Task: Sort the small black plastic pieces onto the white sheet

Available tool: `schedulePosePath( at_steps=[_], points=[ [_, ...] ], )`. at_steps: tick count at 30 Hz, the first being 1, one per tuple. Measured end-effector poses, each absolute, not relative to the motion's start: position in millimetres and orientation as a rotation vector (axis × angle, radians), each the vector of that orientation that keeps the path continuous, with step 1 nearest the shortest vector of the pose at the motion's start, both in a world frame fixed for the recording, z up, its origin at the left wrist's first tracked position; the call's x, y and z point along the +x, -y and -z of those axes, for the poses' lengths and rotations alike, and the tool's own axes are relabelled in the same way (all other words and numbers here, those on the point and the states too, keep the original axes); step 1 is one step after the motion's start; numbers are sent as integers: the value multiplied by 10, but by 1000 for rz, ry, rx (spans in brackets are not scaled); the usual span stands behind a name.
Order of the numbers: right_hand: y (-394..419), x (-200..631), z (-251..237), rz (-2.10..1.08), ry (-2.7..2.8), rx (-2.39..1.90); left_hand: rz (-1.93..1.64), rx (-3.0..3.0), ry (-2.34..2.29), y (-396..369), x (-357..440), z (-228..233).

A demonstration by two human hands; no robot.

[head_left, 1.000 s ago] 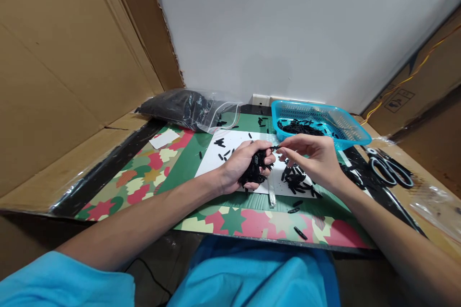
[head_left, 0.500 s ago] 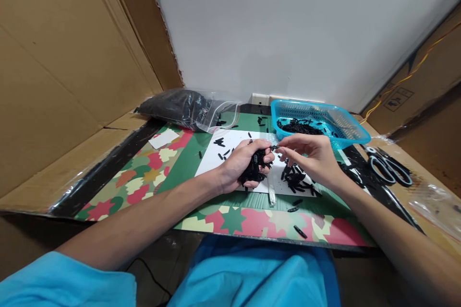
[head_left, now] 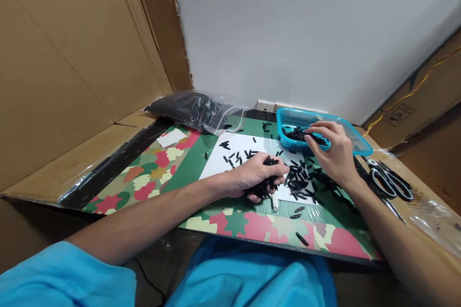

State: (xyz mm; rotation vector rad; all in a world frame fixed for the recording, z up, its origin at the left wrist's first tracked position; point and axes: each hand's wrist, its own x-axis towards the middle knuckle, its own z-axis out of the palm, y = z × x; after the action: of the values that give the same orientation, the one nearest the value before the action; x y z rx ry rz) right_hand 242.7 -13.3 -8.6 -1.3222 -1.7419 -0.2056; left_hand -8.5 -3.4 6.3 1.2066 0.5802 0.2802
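Left hand [head_left: 256, 176] down on the white sheet [head_left: 219, 168], grip closed around a fistful of small black pieces [head_left: 262, 187] (a few poke out under the fingers). Right hand [head_left: 333, 151] is up at the blue basket [head_left: 355, 136], fingertips pinched at its near rim over the black pieces inside; whether they hold one I cannot tell. More pieces lie scattered on the sheet between both hands. Scissors [head_left: 391, 182] rest at the right of the worktop, a clear bag [head_left: 196, 110] of dark stock at the back.

no legible text anywhere
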Motion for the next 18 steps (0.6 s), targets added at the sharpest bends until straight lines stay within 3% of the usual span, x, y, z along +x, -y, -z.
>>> schedulePosePath(
  at_steps=[3,6,12,18],
  points=[
    [289,2146,11,-296,1912,-1072,-244,1294,-598,59,-85,-62],
    [376,1947,-4,-583,1937,-930,-250,1308,-644,70,-81,-43],
    [335,1936,26,-782,1897,-861,-231,1298,-673,58,-68,-1],
    [314,2016,-7,-790,1824,-905,-261,1183,-621,34,-74,-81]
  ],
)
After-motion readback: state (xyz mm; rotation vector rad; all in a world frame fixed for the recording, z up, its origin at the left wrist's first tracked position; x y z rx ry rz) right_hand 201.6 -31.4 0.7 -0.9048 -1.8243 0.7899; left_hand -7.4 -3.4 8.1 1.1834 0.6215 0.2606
